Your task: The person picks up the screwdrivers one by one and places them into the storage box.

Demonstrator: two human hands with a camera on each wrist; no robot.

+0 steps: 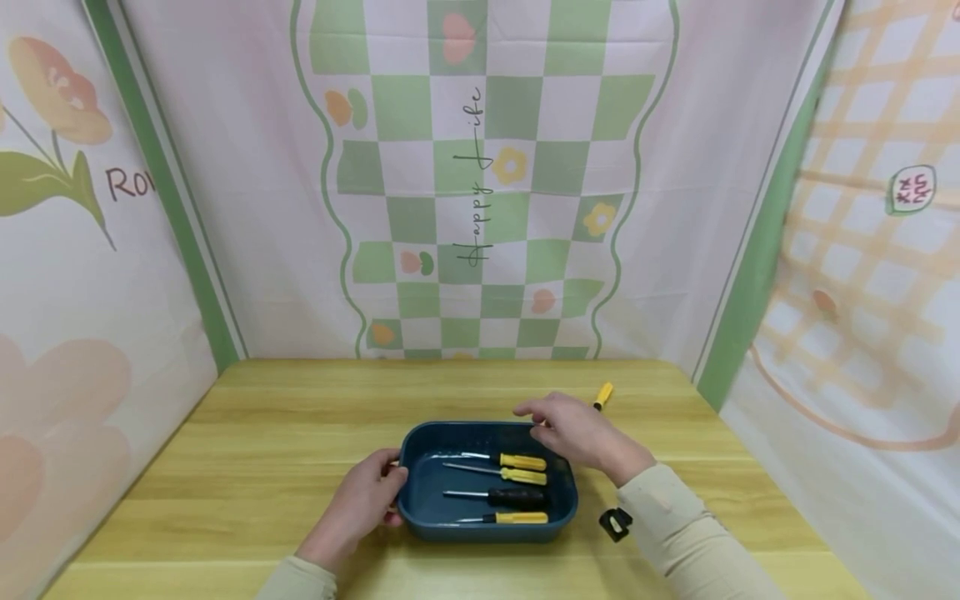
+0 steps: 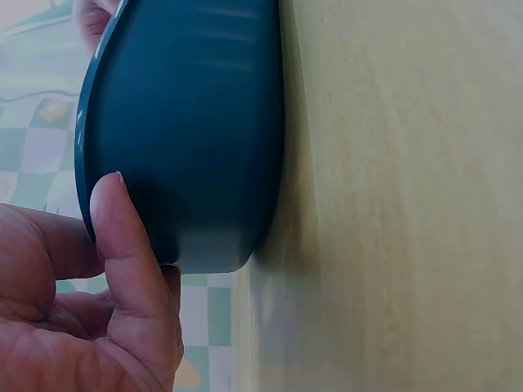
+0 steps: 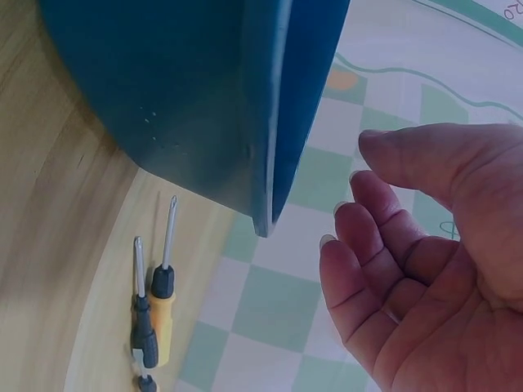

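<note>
A dark blue plastic bin (image 1: 487, 533) stands on the table, and several screwdrivers lie inside it. Three have yellow handles, among them the nearest screwdriver (image 1: 521, 518); another screwdriver (image 1: 517, 498) has a black handle. My left hand (image 1: 366, 493) grips the bin's left end at the rim, its thumb (image 2: 122, 237) against the wall in the left wrist view. Over the far right corner of the bin is my right hand (image 1: 577, 429). The right wrist view shows its fingers (image 3: 359, 237) loosely bent, apart from the rim, with nothing between them and the thumb.
Beyond my right hand, a yellow-handled screwdriver (image 1: 603, 394) lies on the wooden table (image 1: 300, 400). The right wrist view shows a black-handled screwdriver (image 3: 144, 327) beside it. A small black object (image 1: 616, 523) is right of the bin. Patterned curtains (image 1: 510, 208) enclose the table.
</note>
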